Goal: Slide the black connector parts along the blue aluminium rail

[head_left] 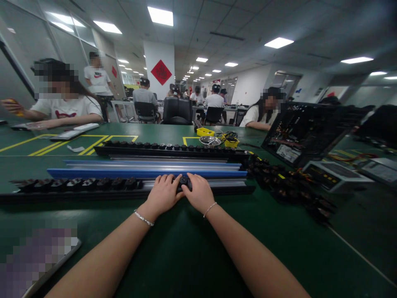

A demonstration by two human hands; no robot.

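A long black channel [229, 190] lies across the table before me, with a bright strip inside it. Several black socket-like modules [101, 183] sit in a row along its left part. Apart from that row, one small black socket module [184, 181] is between my two hands on the channel. My left hand [163, 192] grips its left side with the thumb, the other fingers curled over the far wall. My right hand [200, 191] holds its right side, thumb and forefinger against it. Fingertips behind the channel are partly hidden.
Behind lie blue-edged rails [149, 173] and a second filled black channel [170, 150]. Loose black modules [279, 182] are heaped right, near a power supply [338, 174] and computer case [305, 128]. A metal bowl [210, 141] and yellow tray [205, 132] stand beyond. People sit opposite.
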